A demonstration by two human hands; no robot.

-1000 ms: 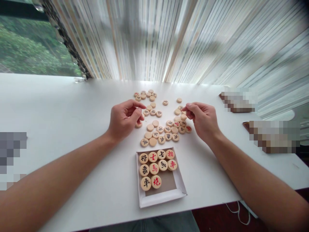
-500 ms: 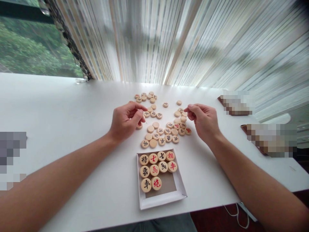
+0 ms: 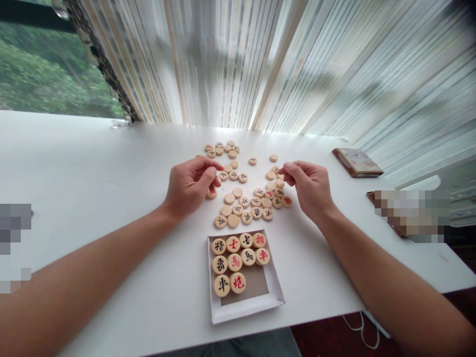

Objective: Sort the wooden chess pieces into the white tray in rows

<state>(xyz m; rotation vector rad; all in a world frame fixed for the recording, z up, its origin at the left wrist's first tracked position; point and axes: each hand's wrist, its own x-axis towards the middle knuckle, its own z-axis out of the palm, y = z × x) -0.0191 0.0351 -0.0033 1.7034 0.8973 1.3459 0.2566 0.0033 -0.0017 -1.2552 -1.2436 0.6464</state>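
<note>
Over the left side of a loose group of round wooden xiangqi pieces (image 3: 237,209), my left hand (image 3: 191,186) hovers with loosely bent fingers. Its thumb and index finger are apart, and nothing shows between them. A red-marked piece (image 3: 211,195) lies partly hidden beneath it. My right hand (image 3: 308,186) is closed at the group's right side, thumb against bent fingers. Its fingertips are close to a black-marked piece (image 3: 275,169); whether they hold anything is hidden. Nearer to me, a shallow white box (image 3: 247,313) contains several pieces in rows, including a red cannon piece (image 3: 238,283).
More pieces (image 3: 219,151) lie in a cluster near the back of the white table (image 3: 92,163). A brown-edged flat box (image 3: 357,162) and a second, blurred one (image 3: 409,215) are at the right. A string curtain (image 3: 223,64) hangs behind. A white cable (image 3: 360,329) runs below the table edge.
The whole view has shifted slightly, so everything appears a little further left. Both hands keep nearly the same pose, and the pieces in the box are unchanged.
</note>
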